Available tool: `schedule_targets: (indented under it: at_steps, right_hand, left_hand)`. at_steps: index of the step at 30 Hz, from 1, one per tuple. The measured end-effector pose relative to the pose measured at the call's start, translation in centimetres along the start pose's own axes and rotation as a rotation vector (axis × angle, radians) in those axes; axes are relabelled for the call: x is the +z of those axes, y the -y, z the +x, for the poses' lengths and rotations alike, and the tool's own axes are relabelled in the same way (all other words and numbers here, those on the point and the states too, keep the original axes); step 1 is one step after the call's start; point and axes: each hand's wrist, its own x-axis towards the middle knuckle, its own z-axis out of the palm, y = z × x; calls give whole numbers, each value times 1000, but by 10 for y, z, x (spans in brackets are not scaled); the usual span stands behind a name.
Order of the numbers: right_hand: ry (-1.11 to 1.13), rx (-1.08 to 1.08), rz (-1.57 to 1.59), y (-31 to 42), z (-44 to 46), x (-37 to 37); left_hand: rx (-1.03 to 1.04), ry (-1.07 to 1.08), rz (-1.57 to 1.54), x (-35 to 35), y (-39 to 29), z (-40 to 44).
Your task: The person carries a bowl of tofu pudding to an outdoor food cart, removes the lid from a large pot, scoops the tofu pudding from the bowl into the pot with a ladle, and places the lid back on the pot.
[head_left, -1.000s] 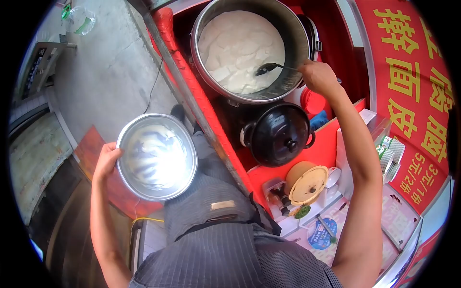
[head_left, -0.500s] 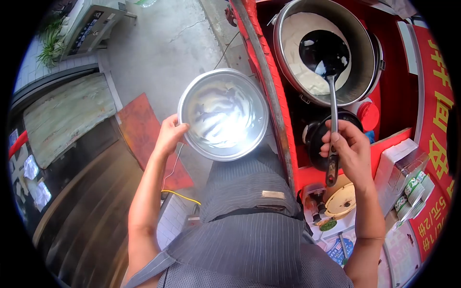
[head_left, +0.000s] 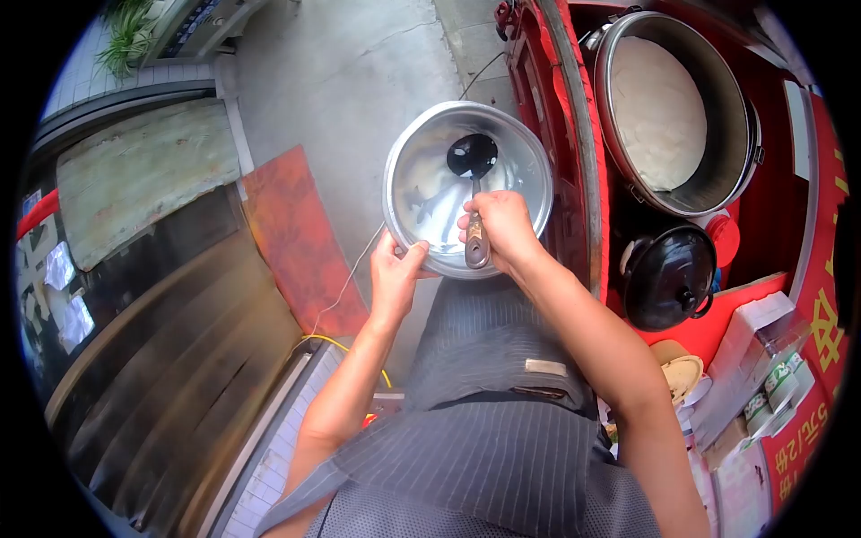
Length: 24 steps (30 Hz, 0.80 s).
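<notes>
A shiny metal bowl point(head_left: 522, 170) is held in front of my body. My left hand point(head_left: 396, 276) grips its near left rim, thumb on top. In my right hand point(head_left: 504, 229) is the handle of a ladle point(head_left: 472, 156) with a dark, glossy head. The ladle's head is over the inside of the bowl; whether it touches the bottom I cannot tell. Whitish smears or reflections show on the bowl's inner surface. To the right, a deep steel pot point(head_left: 725, 170) stands with a smooth, pale white mass point(head_left: 662, 112) in it.
A black lidded pot point(head_left: 668, 278) and a red lid point(head_left: 723, 236) sit near the steel pot inside the red cart point(head_left: 574, 134). Stacked cups point(head_left: 778, 386) stand at the lower right. A red board point(head_left: 300, 238) and a yellow cable point(head_left: 345, 343) lie on the left.
My right hand has carried the ladle from above the steel pot leftward to the bowl. The bowl has shifted right and slightly up in view. The black pot's lid is now uncovered to sight.
</notes>
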Motion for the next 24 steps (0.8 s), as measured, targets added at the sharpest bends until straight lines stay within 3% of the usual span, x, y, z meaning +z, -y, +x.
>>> schedule_targets:
  at_steps: [9,11,13,15,24]
  right_hand:
    - [-42,-107,-106,-14,2,34]
    - [5,-125,-355,-15,-6,33]
    - [10,-131,-445,-20,-4,29]
    - [17,-256,-739,-24,-3,24]
    - [322,-37,-620,-13,-27,-12]
  left_hand:
    - [70,-2,-2,5,23,-2]
    - [113,-2,42,5,25,-5]
    - [26,-29,-29,10,15,-8]
    - [7,-26,-68,9,16,-8]
    - [-53,24,-155,-1,9,-7]
